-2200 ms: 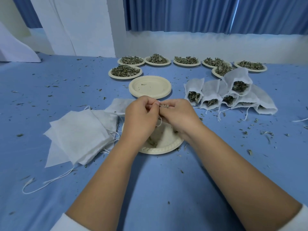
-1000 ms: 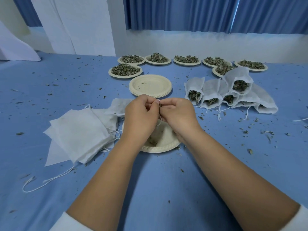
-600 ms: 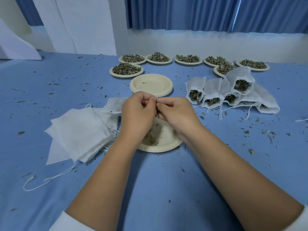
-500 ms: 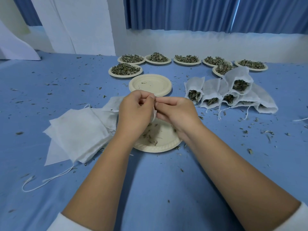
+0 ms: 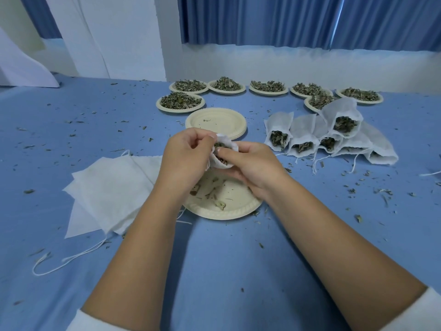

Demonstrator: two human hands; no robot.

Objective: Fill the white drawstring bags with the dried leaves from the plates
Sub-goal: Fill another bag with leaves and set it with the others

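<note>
Both hands meet over the middle of the blue table (image 5: 214, 271), clamped on one white drawstring bag (image 5: 226, 152). The left hand (image 5: 186, 158) pinches the bag's rim with curled fingers. The right hand (image 5: 253, 168) cups the bag from below, its thumb laid across the open mouth, where dark dried leaves show. The bag is held above one paper plate (image 5: 222, 206), which holds only a few leaf scraps.

Just beyond the hands sits a stack of empty plates (image 5: 216, 121); its edge shows several layers, too close to count. Farther back stand seven plates of dried leaves (image 5: 180, 102): five in a row along the far edge, one nearer on the left, and one nearer on the right that is partly hidden.

To the right lies a heap of filled bags (image 5: 301, 137). Four show leaves in open mouths and at least two more lie at the heap's right side, the full number unclear. To the left lies a pile of flat empty bags (image 5: 112, 189), several deep, with one loose drawstring (image 5: 66, 259) trailing toward the near edge. Leaf crumbs are scattered across the table.
</note>
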